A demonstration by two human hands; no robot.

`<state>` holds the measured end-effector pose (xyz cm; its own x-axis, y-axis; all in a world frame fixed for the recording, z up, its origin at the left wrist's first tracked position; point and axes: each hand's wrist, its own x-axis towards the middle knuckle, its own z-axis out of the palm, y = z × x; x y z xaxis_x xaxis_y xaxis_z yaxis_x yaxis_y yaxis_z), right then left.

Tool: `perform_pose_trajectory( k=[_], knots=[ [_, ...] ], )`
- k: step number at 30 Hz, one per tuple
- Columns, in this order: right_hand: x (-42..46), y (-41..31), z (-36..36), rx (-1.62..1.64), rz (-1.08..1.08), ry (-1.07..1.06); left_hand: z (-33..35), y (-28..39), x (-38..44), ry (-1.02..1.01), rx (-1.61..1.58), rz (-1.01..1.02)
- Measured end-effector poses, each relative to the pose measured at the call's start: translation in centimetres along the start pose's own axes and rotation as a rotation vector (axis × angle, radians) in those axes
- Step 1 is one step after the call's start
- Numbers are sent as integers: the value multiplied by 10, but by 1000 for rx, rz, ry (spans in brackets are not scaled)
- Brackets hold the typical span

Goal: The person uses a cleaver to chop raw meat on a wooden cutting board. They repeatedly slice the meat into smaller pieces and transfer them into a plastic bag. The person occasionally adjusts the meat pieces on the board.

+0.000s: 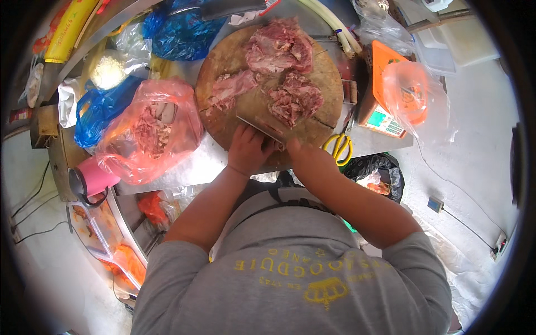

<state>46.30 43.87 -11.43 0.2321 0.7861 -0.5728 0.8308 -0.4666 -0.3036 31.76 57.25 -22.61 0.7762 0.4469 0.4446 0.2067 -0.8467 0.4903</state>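
Note:
On a round wooden chopping block (268, 98) lie a large piece of raw meat (279, 46), a smaller strip of meat (234, 88) at the left and a chopped chunk (296, 98) at the right. My right hand (307, 157) grips a cleaver (261, 129), whose blade slants across the near part of the block. My left hand (248, 148) rests at the block's near edge, just below the blade, fingers bent. A small bit of something shows between the hands; whether my left hand holds it is hidden.
A pink plastic bag with meat (153, 130) lies left, near a pink jug (98, 176). An orange scale (385, 92), yellow-handled scissors (339, 147) and a black-lined bin (379, 173) are right. Blue bags (182, 33) and leeks (335, 21) lie beyond.

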Motion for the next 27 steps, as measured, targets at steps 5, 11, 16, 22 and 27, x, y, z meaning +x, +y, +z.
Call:
perform_pose_trajectory(
  k=[5, 11, 16, 22, 27],
  knots=[
    [22, 21, -9, -94, -53, 10, -1, -3, -9, -10, -46, -43],
    [-19, 14, -26, -118, -12, -14, -5, 0, -13, 8, -37, -63],
    [11, -2, 6, -92, -49, 40, -9, 1, -4, -88, -52, -45],
    [15, 22, -34, -46, -43, -3, 0, -2, -21, 2, -150, -102],
    [-25, -5, -29, -87, 59, -130, -3, 1, -16, 17, -94, -85]
  ],
)
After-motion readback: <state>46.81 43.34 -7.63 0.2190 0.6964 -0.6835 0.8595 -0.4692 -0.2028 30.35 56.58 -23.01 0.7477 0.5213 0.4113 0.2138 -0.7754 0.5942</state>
